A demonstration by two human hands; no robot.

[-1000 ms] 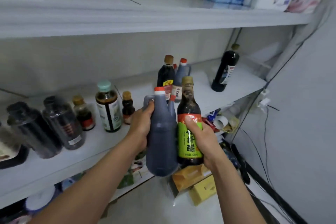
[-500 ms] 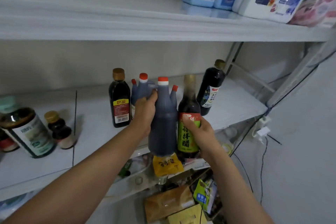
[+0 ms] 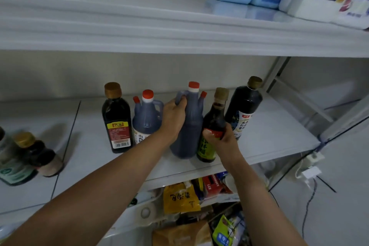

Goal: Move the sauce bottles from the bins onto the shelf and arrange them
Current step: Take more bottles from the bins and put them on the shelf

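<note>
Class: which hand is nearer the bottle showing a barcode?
Left. The left hand grips a jug two places right of the barcode bottle; the right hand holds a green-labelled bottle further right.

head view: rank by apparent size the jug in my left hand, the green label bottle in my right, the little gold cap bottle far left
1. jug
2. green-label bottle, slimmer, similar height
3. little gold-cap bottle, clearly smallest though nearer the camera

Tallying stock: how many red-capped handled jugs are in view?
2. The first jug stands right of the yellow-label bottle; the second jug, gripped by the left hand, is between it and the green-label bottle. Others may be hidden.
</note>
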